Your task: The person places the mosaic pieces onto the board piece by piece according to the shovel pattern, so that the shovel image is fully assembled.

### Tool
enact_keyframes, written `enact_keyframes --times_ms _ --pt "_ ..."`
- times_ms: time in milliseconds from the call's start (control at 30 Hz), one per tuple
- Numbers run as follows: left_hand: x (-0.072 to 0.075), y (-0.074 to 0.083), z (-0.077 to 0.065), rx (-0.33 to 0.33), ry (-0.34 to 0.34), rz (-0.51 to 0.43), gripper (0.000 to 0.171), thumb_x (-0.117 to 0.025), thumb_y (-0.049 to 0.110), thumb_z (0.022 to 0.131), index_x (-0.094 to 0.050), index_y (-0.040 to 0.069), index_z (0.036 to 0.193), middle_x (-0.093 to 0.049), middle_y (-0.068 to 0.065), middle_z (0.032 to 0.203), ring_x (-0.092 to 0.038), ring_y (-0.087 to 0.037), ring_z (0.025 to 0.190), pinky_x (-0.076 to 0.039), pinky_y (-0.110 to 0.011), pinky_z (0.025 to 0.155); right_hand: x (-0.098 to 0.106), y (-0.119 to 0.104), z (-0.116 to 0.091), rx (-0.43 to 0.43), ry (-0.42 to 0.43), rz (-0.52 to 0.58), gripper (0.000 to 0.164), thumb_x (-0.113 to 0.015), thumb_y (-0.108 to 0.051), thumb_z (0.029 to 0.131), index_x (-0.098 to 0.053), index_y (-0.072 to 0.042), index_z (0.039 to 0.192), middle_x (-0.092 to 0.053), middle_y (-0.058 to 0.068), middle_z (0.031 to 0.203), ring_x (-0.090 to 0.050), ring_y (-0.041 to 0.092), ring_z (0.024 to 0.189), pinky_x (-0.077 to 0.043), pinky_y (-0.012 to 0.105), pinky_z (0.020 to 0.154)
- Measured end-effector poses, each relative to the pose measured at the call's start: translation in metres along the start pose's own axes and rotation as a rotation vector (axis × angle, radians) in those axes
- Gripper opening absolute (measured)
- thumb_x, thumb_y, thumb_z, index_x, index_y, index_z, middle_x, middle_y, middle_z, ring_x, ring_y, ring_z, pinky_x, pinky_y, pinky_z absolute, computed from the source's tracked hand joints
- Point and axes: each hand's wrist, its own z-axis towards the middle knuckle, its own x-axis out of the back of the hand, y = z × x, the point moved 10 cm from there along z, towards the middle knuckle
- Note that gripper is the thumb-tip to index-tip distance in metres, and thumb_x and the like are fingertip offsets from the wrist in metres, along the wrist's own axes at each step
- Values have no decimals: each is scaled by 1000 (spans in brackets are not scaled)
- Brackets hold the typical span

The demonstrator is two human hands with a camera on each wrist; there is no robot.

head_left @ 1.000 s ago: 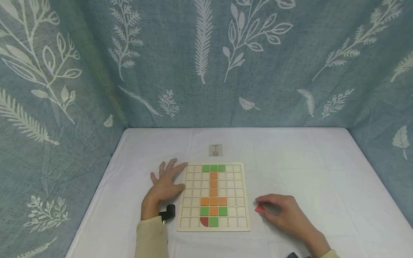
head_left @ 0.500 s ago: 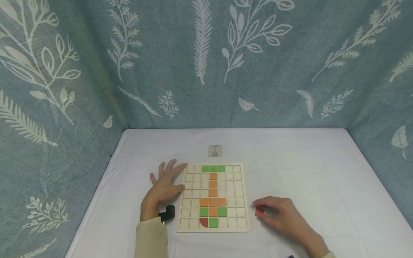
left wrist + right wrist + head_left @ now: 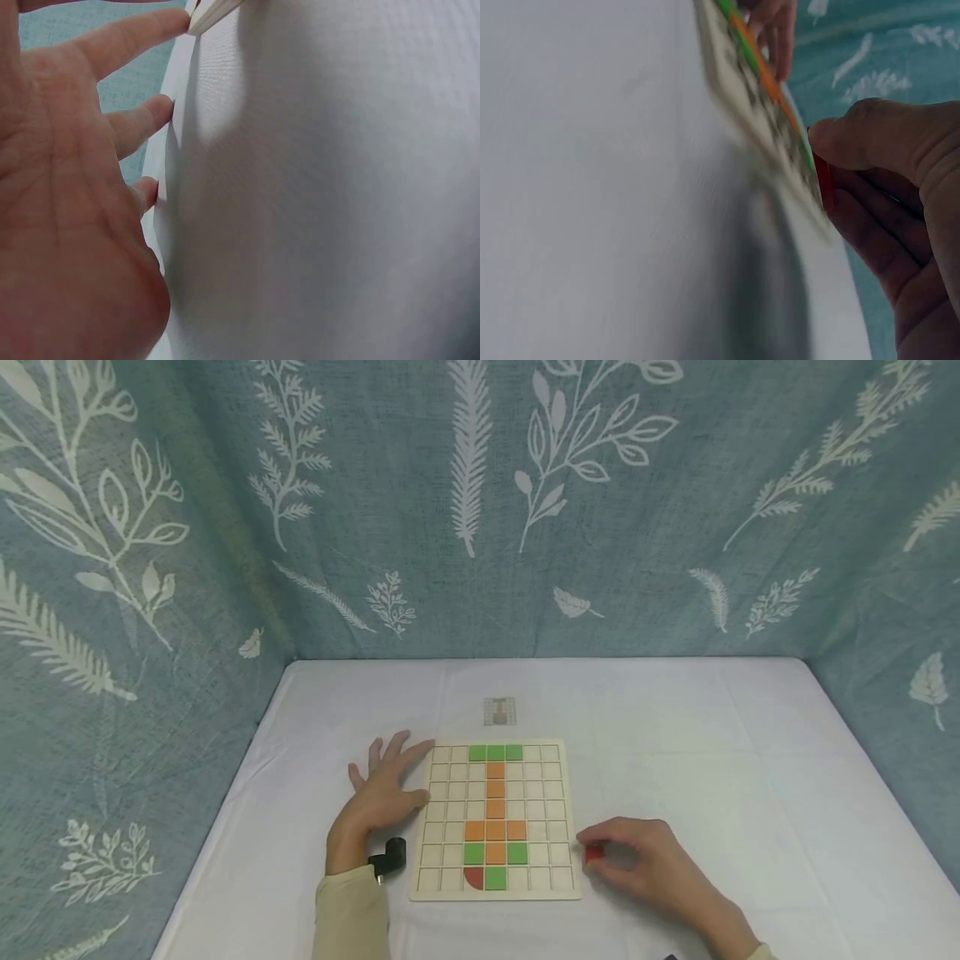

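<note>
A square wooden grid board (image 3: 542, 810) lies on the table, bearing green, orange and red tiles in a tall column-like pattern. One red tile (image 3: 474, 878) with a rounded corner sits in its bottom row, left of a green tile (image 3: 496, 878). My left hand (image 3: 384, 795) is spread at the board's left side, with index finger and thumb touching its edge. My right hand (image 3: 647, 858) pinches another red tile (image 3: 594, 852) just off the board's right edge. That tile appears thin and edge-on in the right wrist view (image 3: 823, 181); its full shape is hidden by the fingers.
A small card (image 3: 499, 711) printed with a similar grid pattern lies behind the board. The white cloth-covered table (image 3: 712, 735) extends on both sides, and a patterned curtain (image 3: 420, 510) hangs behind it. A black device (image 3: 390, 857) is worn at the left wrist.
My right hand has moved left toward the board with the red tile, its fingers now close to the board's right edge. The left hand has stayed in place.
</note>
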Motion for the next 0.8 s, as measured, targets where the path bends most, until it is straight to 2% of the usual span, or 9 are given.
enact_keyframes --times_ms 200,533,800 --pt "-1 -2 1 0 -1 12 85 -71 8 83 -49 15 165 -16 -22 182 10 -53 167 21 -83 121 -13 -25 16 117 -38 109 42 -88 9 81 -80 -11 117 -82 -2 102 -73 6 87 -59 15 85" --pt "-2 -1 0 3 2 6 85 -72 8 83 -50 15 165 -16 -21 182 10 -52 168 21 -83 121 -45 -45 31 129 -119 174 33 -84 5 87 -81 -9 116 -83 -1 106 -75 6 91 -63 21 86" --pt "-1 -1 2 11 10 8 85 -73 9 83 -51 17 165 -16 -21 183 11 -51 168 21 -82 122 -65 -52 36 160 -149 175 32 -83 5 88 -81 -10 117 -83 -2 106 -74 3 94 -59 15 90"
